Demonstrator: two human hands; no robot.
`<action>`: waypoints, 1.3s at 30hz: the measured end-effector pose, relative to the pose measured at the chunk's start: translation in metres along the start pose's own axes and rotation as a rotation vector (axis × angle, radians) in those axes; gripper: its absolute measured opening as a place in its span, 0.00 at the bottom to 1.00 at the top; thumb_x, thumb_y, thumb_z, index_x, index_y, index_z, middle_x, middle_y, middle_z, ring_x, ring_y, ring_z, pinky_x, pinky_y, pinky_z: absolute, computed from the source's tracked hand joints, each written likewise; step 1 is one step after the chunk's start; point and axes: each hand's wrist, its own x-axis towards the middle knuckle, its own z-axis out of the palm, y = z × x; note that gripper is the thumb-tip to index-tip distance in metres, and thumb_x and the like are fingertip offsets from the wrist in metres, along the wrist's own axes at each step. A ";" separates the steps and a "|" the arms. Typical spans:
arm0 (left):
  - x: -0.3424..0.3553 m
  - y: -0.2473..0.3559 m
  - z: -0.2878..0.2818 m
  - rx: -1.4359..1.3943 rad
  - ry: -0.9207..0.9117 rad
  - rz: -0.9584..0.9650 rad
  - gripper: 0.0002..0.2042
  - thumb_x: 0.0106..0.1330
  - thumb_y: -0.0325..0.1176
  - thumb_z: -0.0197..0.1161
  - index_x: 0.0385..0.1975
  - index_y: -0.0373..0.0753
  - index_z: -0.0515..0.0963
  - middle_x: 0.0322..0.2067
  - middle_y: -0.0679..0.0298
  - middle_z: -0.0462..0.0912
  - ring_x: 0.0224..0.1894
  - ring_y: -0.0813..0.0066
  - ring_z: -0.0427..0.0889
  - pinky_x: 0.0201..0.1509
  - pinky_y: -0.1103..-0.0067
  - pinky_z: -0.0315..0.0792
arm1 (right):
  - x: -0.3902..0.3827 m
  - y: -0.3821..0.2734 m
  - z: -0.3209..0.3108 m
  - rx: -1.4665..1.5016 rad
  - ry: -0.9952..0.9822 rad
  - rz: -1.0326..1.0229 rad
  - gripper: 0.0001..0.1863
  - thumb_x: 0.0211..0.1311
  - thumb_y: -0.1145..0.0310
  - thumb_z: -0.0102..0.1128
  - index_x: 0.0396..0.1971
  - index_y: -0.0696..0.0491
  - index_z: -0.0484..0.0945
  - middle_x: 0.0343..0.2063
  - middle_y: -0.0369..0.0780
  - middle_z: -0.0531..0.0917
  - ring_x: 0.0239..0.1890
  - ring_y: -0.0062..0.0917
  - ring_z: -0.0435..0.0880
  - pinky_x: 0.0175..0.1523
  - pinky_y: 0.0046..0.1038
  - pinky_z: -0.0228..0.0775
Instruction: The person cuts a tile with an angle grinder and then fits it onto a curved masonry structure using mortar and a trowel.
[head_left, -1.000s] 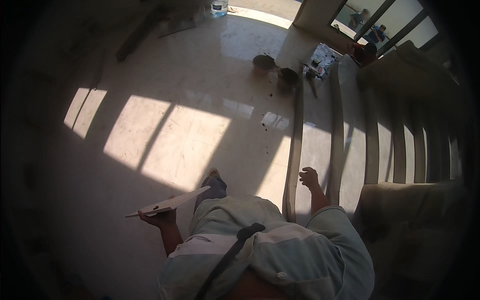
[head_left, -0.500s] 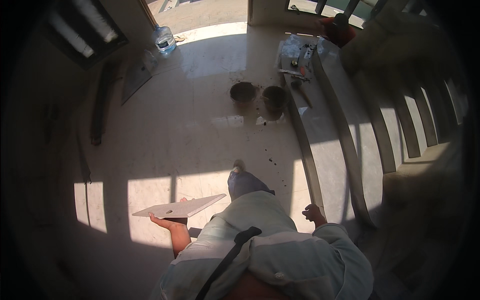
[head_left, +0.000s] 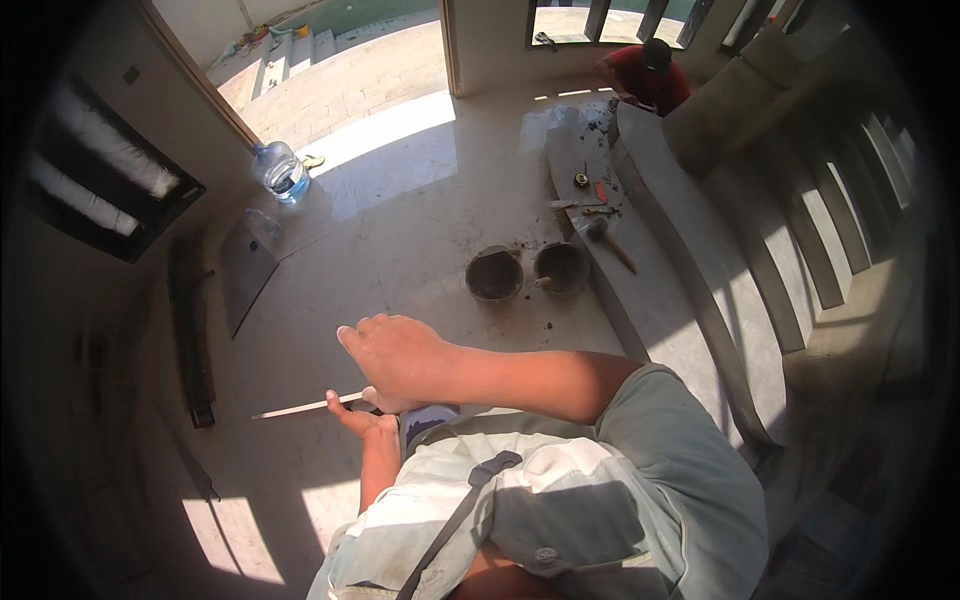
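Observation:
My left hand (head_left: 362, 418) grips a thin, flat, pale slab (head_left: 292, 409), its thumb on the near edge. The slab shows almost edge-on, low in front of my left side. Stretched across my body, my right arm brings my right hand (head_left: 398, 358) just above the left one, back of the hand upward. Its fingers are curled in, and the palm side is hidden. It overlaps the slab's right end in the picture; whether it touches the slab I cannot tell.
Two dark buckets (head_left: 494, 274) stand on the floor ahead. Curved steps (head_left: 680, 240) rise on the right, with a mallet (head_left: 612, 244) and a tape measure (head_left: 581, 181). A person in red (head_left: 655, 82) is beyond. A water jug (head_left: 281, 173) stands near the doorway; a panel (head_left: 243, 270) leans left.
My right hand has swung from my right side across to the left, above my left hand. The slab has turned from showing its broad, holed face to nearly edge-on. My view has tilted upward.

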 end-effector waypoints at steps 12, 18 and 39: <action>0.238 -0.016 0.261 0.396 -0.225 -0.374 0.33 0.62 0.63 0.64 0.61 0.54 0.60 0.58 0.60 0.68 0.57 0.59 0.70 0.57 0.59 0.72 | 0.176 0.210 0.002 -0.055 -0.040 0.693 0.18 0.58 0.63 0.68 0.43 0.57 0.76 0.39 0.45 0.86 0.42 0.40 0.89 0.43 0.40 0.83; 0.363 -0.042 0.349 0.987 -0.694 -0.573 0.43 0.64 0.58 0.67 0.75 0.55 0.51 0.67 0.58 0.65 0.69 0.52 0.65 0.58 0.51 0.72 | 0.193 0.332 -0.058 0.088 0.154 1.152 0.16 0.59 0.58 0.68 0.38 0.55 0.78 0.33 0.48 0.87 0.41 0.44 0.89 0.45 0.45 0.81; 0.662 -0.163 0.824 2.454 -1.859 0.205 0.15 0.70 0.46 0.56 0.41 0.41 0.82 0.44 0.49 0.86 0.50 0.46 0.83 0.54 0.59 0.77 | 0.259 0.663 -0.215 0.329 0.341 1.922 0.23 0.64 0.49 0.64 0.44 0.55 0.80 0.39 0.51 0.86 0.47 0.48 0.85 0.51 0.48 0.75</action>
